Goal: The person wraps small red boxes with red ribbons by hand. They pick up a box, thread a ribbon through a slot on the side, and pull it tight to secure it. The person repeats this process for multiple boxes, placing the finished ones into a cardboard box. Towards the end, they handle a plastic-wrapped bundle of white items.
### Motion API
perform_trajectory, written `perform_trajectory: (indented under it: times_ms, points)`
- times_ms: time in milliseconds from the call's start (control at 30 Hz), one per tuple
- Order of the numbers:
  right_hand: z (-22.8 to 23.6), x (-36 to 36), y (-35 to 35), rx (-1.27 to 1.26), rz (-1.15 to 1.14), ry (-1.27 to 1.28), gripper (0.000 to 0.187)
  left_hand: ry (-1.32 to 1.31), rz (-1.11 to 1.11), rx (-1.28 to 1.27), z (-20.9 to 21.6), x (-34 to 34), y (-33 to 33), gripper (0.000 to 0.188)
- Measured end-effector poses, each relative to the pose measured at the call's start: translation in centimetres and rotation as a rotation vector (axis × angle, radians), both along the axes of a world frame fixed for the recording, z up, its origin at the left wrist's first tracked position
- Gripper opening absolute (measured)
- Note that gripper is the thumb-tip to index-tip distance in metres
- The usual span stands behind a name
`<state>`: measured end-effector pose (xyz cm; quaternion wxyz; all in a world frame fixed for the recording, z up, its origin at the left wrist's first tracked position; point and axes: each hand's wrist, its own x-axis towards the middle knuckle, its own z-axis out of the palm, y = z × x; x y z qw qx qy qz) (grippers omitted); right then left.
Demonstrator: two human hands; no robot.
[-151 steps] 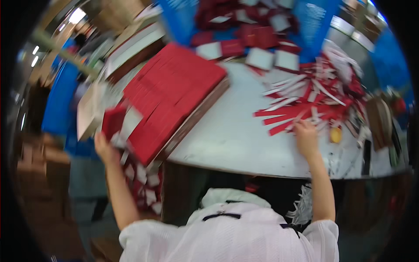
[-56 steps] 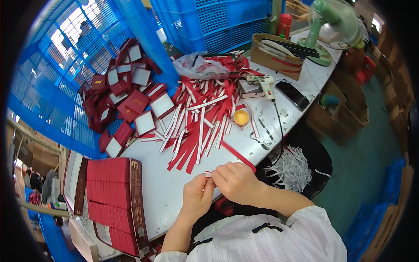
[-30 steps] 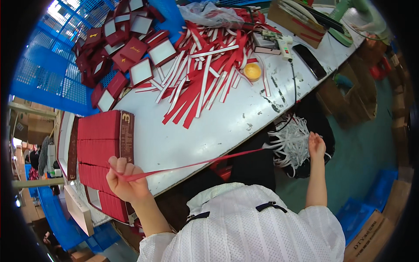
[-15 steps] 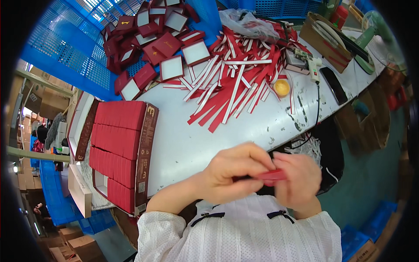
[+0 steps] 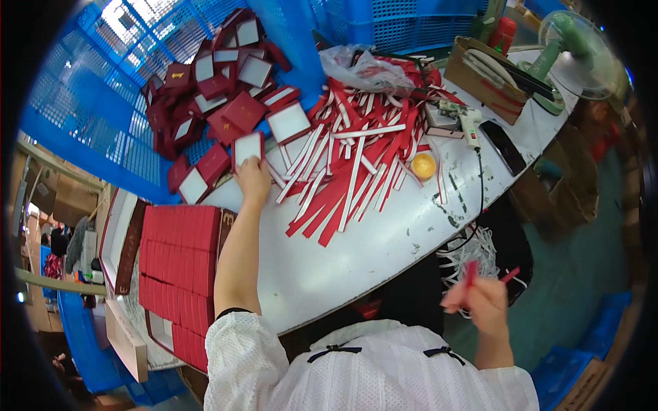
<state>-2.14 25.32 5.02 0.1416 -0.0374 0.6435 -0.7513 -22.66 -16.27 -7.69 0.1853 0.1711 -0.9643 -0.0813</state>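
My left hand (image 5: 253, 179) reaches out over the table to the pile of boxes. Its fingers close on the near edge of a small dark red box (image 5: 248, 148) with a white inside. Down at the right, past the table edge, my right hand (image 5: 481, 303) is raised and closed on a red strip (image 5: 471, 272), whose ends stick out of the fingers; motion blurs it a little. More red and white strips (image 5: 349, 181) lie in a loose heap on the table, right of my left hand.
Left of my arm stands a tray of red boxes (image 5: 179, 253) in rows. A blue crate (image 5: 89, 116) holds the box pile. Toward the right are a yellow round tub (image 5: 423, 166), a glue gun (image 5: 471, 127), a phone (image 5: 502, 147), a carton (image 5: 486, 79) and a fan (image 5: 576, 51).
My hands were together around a red piece in front of my chest. Now the left has gone forward to a box, and the right has moved right with a red strip.
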Motion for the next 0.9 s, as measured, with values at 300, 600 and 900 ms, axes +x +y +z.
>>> perform_trajectory:
  times_ms: [300, 600, 900]
  points:
    - [-3.0, -3.0, -7.6, -0.206, 0.260, -0.225, 0.028, 0.379, -0.682, 2.361, 9.6, 13.9, 10.2, 0.034]
    - [-2.1, -5.1, -7.4, -0.180, -0.033, -0.054, 0.015, -0.080, -0.789, 2.381, 8.6, 21.3, 15.1, 0.040]
    - [-1.0, -1.8, -6.4, -0.121, 0.156, -0.140, 0.024, 0.279, -0.604, 1.968, 8.6, 21.3, 18.8, 0.025]
